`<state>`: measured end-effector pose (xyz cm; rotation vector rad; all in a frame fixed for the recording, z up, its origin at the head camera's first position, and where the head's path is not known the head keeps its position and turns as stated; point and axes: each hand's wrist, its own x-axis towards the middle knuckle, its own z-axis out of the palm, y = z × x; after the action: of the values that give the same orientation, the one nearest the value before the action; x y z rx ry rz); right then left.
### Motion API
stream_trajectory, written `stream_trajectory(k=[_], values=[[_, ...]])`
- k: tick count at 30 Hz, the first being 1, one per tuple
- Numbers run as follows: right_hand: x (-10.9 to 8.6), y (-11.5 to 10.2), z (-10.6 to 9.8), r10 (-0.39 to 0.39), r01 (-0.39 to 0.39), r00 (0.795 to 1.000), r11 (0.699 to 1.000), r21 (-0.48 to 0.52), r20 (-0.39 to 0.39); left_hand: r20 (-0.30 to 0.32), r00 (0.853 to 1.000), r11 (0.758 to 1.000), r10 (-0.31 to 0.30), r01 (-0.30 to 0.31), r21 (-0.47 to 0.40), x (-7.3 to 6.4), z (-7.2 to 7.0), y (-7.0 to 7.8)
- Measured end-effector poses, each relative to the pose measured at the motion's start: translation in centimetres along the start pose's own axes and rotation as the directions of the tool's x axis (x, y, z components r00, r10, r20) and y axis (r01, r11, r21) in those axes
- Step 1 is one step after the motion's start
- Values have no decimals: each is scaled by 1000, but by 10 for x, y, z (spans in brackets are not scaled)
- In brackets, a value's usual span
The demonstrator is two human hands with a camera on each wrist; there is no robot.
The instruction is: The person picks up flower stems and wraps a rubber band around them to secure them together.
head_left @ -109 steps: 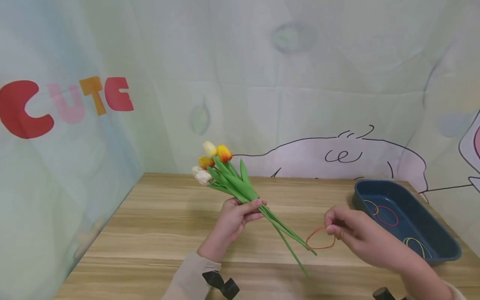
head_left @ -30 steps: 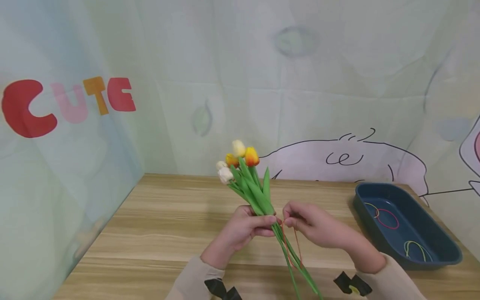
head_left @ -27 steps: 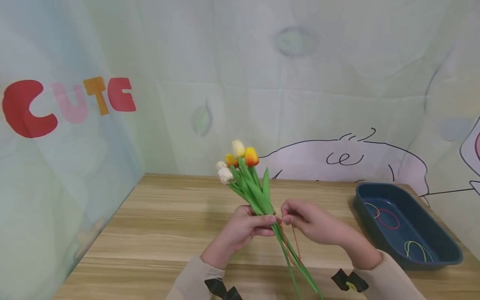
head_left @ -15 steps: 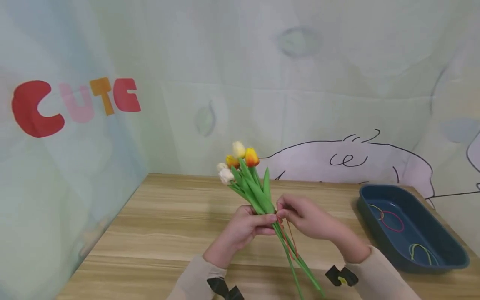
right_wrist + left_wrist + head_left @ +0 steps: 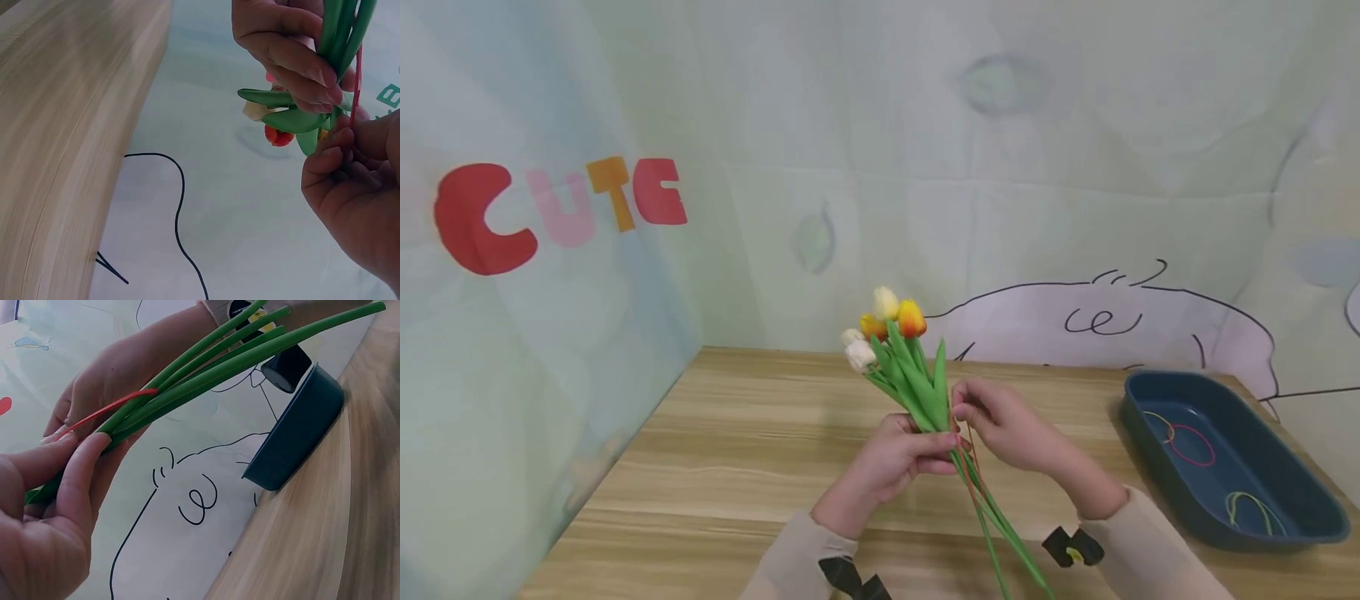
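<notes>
In the head view my left hand (image 5: 891, 462) grips a bunch of artificial tulips (image 5: 925, 392) by the stems, just under the leaves. The white and yellow-orange blooms point up and away; the stem ends slant down to the right. My right hand (image 5: 1011, 425) pinches an orange-red rubber band (image 5: 967, 475) between thumb and finger, close beside the left fingertips. Stretched long, the band runs down along the stems. The left wrist view shows the band's (image 5: 112, 407) far end bent over part of the green stems (image 5: 206, 381). In the right wrist view both hands nearly meet at the stems.
A dark blue tray (image 5: 1270, 458) stands on the wooden table (image 5: 737, 467) to the right. It contains a pink rubber band (image 5: 1213, 454) and several yellowish ones. A printed cloth backdrop (image 5: 850, 125) rises behind and left of the table.
The right hand has come from near the tray to the stems with the rubber band, then edged up toward the leaves. The band now lies along the stems. The left hand and tulips shifted right.
</notes>
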<state>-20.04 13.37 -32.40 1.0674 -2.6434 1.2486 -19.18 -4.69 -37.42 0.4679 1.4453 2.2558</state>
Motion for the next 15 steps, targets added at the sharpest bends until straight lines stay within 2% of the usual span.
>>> stream_trajectory(k=[4, 15], values=[[4, 1, 3, -8, 8, 999, 1000, 11, -43, 12, 1000, 1000, -11, 11, -10, -1, 1, -1], [8, 6, 3, -15, 18, 992, 1000, 23, -128, -3, 1000, 1000, -14, 14, -14, -2, 6, -1]])
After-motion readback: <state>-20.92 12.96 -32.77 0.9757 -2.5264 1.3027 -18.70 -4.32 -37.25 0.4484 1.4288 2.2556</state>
